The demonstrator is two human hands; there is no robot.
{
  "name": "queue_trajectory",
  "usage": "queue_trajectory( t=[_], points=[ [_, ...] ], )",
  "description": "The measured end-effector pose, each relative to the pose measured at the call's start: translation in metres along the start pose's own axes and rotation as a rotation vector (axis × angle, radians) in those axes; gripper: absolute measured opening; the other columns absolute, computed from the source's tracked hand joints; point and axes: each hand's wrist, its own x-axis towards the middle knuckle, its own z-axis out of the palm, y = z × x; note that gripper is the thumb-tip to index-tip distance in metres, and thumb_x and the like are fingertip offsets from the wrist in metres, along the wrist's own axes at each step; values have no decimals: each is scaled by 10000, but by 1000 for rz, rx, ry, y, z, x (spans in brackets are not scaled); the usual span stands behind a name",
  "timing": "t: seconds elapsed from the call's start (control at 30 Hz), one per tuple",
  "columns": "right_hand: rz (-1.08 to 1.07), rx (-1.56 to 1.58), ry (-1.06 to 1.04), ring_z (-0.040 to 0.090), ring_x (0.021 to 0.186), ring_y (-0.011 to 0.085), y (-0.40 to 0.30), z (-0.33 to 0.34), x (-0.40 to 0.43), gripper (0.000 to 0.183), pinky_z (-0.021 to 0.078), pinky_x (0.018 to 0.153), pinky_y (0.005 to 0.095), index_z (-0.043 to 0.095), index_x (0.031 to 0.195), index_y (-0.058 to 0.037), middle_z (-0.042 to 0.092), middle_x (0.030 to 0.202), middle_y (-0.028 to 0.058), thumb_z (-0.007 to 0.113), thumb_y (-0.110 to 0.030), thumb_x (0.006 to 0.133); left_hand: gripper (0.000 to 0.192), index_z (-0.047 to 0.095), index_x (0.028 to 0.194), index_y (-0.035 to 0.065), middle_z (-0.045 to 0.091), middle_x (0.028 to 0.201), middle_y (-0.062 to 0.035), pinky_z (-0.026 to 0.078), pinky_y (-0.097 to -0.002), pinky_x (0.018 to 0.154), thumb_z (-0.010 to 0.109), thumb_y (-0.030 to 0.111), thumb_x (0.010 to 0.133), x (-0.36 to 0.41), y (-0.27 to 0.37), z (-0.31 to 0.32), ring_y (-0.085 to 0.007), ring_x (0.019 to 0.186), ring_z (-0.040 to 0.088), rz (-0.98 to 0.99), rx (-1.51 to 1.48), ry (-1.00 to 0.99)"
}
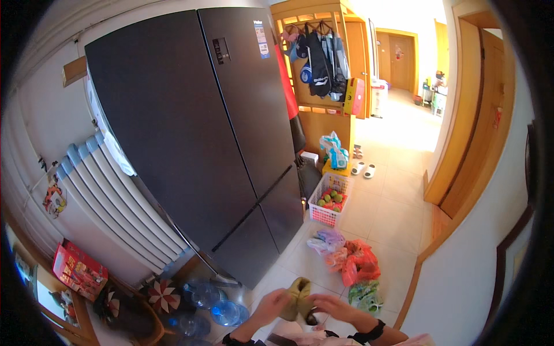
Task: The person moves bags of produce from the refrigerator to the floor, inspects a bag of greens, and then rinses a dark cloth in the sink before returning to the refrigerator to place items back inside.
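An olive-green piece of folded cloth (298,292) is held up in front of me, low in the head view; its exact kind cannot be made out. My left hand (272,305) grips its left side. On the other side, the fingers of my right hand (331,306) pinch its edge, slightly blurred. A small dark thing (310,319) shows just below the cloth, too hidden to name. Beyond my right hand, a clear bag of green vegetables (365,296), red plastic bags (361,261) and a pale purple plastic bag (326,240) lie on the tiled floor.
A tall dark Haier refrigerator (173,108) stands ahead to the left. Several large water bottles (229,312) are near its base. A white plastic basket (322,215) holding green fruit sits beyond the bags. At right is a white wall (454,281).
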Motion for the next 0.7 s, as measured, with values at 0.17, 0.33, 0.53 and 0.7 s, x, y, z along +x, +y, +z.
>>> queue_trajectory(
  t=[0.17,0.33,0.53,0.7],
  points=[
    [72,253,-104,538,1105,217,4,-46,66,291,449,967,371,524,1142,21,544,1165,112,392,-187,987,206,562,1074,10,588,936,-18,437,-236,776,540,149,924,71,-9,-2,-83,874,523,-68,-139,-81],
    [126,332,377,560,1060,227,-8,-73,128,319,498,885,416,400,1243,-68,530,1159,114,473,-186,954,429,520,1188,7,495,1225,-192,402,-353,949,658,202,832,137,-8,7,-288,1133,495,456,208,-306],
    [-108,-23,393,561,1003,157,-51,-129,170,308,506,814,321,436,1215,-62,539,1116,64,503,-73,914,428,493,1283,21,424,1384,-96,371,-343,1007,586,169,893,225,-48,-35,-242,1225,453,42,-294,-672],
    [-188,244,727,565,942,149,-83,-171,177,352,486,797,270,446,1235,-42,549,1069,76,449,-52,883,310,493,1207,48,562,1175,-96,423,-426,952,507,149,914,287,-229,-112,-233,1127,514,-267,-1074,162]
  ],
)
